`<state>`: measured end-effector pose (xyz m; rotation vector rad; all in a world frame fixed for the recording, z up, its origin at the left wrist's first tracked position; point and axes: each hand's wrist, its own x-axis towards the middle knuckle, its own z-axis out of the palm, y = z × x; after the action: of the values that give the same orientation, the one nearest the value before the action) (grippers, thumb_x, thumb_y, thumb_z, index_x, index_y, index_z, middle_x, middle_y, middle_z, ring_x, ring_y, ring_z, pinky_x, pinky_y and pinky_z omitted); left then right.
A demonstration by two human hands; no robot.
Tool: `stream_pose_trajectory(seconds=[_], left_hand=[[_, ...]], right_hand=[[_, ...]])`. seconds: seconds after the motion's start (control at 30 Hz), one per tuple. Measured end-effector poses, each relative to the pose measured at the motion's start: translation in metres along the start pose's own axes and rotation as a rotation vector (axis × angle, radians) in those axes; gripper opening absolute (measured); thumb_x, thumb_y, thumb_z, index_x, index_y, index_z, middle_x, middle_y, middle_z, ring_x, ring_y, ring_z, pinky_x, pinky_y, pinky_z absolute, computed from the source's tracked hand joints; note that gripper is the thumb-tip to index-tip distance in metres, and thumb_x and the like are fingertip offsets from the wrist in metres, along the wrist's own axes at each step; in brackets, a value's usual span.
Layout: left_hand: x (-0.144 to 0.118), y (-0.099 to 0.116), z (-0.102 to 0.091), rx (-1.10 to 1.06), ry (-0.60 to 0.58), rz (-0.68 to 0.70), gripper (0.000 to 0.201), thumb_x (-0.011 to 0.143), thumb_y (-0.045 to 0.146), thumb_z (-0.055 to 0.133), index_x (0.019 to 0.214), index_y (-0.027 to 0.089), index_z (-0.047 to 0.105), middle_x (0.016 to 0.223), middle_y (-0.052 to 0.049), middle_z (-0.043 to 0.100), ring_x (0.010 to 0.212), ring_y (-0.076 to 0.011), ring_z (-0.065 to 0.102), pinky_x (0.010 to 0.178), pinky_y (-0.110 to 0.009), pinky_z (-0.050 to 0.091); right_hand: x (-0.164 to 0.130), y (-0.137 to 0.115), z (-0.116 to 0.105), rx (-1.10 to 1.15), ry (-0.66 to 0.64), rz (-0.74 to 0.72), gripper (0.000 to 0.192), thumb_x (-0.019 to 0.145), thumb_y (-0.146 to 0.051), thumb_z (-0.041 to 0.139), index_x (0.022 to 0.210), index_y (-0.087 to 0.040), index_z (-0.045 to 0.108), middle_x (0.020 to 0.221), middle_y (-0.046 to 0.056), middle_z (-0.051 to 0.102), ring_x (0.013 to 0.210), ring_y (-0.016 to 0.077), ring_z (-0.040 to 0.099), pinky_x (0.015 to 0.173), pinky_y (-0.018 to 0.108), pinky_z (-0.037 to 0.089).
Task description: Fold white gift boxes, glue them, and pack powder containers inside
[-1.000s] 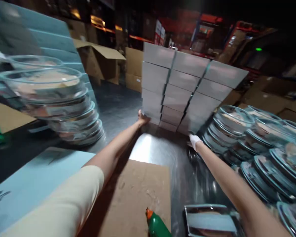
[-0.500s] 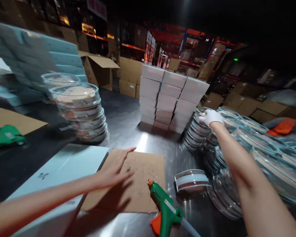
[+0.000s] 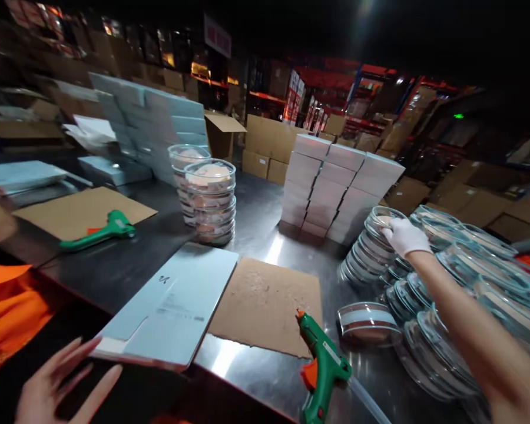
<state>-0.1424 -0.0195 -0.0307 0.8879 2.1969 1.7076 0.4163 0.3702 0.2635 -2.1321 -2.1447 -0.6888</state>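
My left hand [image 3: 66,383] is bare, its fingers apart, at the near left corner of a flat light blue box [image 3: 176,300]; I cannot tell whether a fingertip touches it. My right hand [image 3: 404,237], in a white glove, has its fingers closed on the rim of the top clear round container [image 3: 384,217] of a leaning stack. Another clear round container [image 3: 368,321] stands on its edge nearer to me. Beside it lies a green glue gun [image 3: 327,362] with an orange trigger, its nozzle over a brown cardboard sheet [image 3: 265,306].
More clear containers [image 3: 472,259] crowd the right side, and others [image 3: 211,203] are stacked at the back left. White boxes [image 3: 324,182] are piled behind. At left are a second green glue gun [image 3: 103,229], a cardboard sheet [image 3: 62,209] and another person's orange clothing [image 3: 9,312].
My left hand has moved left and towards me, from above the cardboard sheet to the near corner of the blue box. My right hand stays at the stack. The view has turned left.
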Motion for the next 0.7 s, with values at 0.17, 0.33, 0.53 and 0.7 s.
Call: stream_pose_trajectory(seconds=[0.17, 0.33, 0.53, 0.7], left_hand=[[0.050, 0.008, 0.023, 0.313, -0.180, 0.396, 0.072, 0.084, 0.065, 0.060, 0.153, 0.048, 0.049, 0.155, 0.001, 0.064, 0.152, -0.0400, 0.051, 0.129, -0.060, 0.041], [0.091, 0.010, 0.071, 0.528, -0.391, 0.606, 0.047, 0.098, 0.050, 0.053, 0.135, 0.026, 0.069, 0.151, -0.017, 0.065, 0.154, -0.0446, 0.046, 0.121, -0.071, 0.040], [0.128, 0.041, 0.112, 0.578, -0.597, 0.786, 0.041, 0.100, 0.045, 0.062, 0.136, 0.027, 0.068, 0.144, -0.015, 0.068, 0.146, -0.0392, 0.054, 0.122, -0.062, 0.041], [0.179, 0.050, 0.135, 0.645, -0.588, 0.807, 0.032, 0.102, 0.040, 0.060, 0.127, 0.024, 0.070, 0.132, -0.015, 0.072, 0.124, -0.0319, 0.065, 0.106, -0.047, 0.051]], right_hand=[[-0.011, -0.049, -0.006, 0.021, 0.144, -0.157, 0.033, 0.105, -0.040, 0.049, 0.119, -0.019, 0.071, 0.125, 0.017, 0.071, 0.110, 0.0314, 0.067, 0.087, 0.038, 0.051], [0.016, -0.139, -0.021, 0.093, 0.209, -0.326, 0.032, 0.105, -0.038, 0.049, 0.117, -0.018, 0.070, 0.125, 0.018, 0.071, 0.112, 0.0307, 0.065, 0.089, 0.038, 0.052], [0.061, -0.264, -0.040, 0.204, 0.281, -0.525, 0.028, 0.103, -0.036, 0.053, 0.116, -0.018, 0.071, 0.126, 0.017, 0.072, 0.116, 0.0290, 0.066, 0.099, 0.037, 0.053], [0.104, -0.356, -0.064, 0.313, 0.326, -0.680, 0.027, 0.099, -0.030, 0.053, 0.110, -0.016, 0.073, 0.119, 0.022, 0.073, 0.117, 0.0349, 0.068, 0.106, 0.045, 0.054]])
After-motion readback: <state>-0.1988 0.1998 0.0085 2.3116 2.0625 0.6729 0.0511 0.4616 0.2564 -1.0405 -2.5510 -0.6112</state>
